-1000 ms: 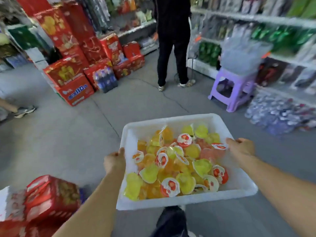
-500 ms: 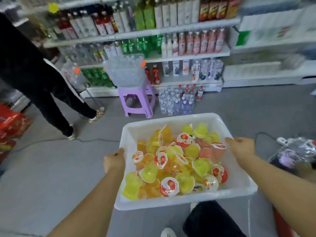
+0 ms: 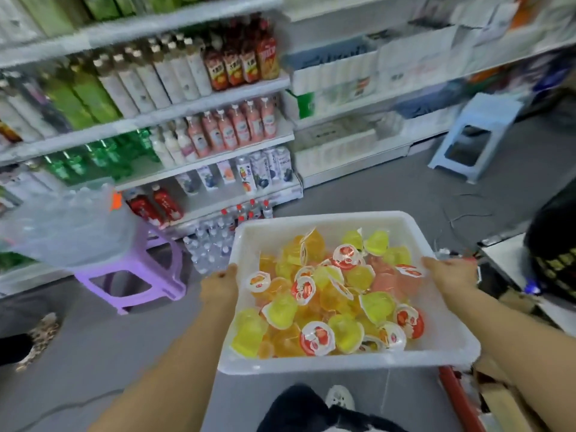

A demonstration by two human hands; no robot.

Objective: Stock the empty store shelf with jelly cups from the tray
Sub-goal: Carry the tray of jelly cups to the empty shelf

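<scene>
I carry a white plastic tray (image 3: 314, 221) in front of me, above the grey floor. It holds a heap of jelly cups (image 3: 330, 294) in yellow, orange, pink and green, some with red-and-white foil lids. My left hand (image 3: 219, 286) grips the tray's left rim and my right hand (image 3: 450, 272) grips its right rim. Ahead stand white store shelves (image 3: 218, 98) filled with drink bottles. To the right are paler shelves (image 3: 352, 141), blurred, so I cannot tell what lies on them.
A purple stool (image 3: 134, 272) with a clear bag of bottles (image 3: 68, 226) on it stands at the left. Water bottle packs (image 3: 212, 241) sit on the floor ahead. A blue stool (image 3: 477, 132) is at the far right. Cardboard and a black object (image 3: 554, 244) crowd the right. Someone's shoe (image 3: 40, 335) is at the left.
The view has swung right: the person in black and the purple stool slid left, and the shelves are closer. Both hands keep the same grip on the tray.
</scene>
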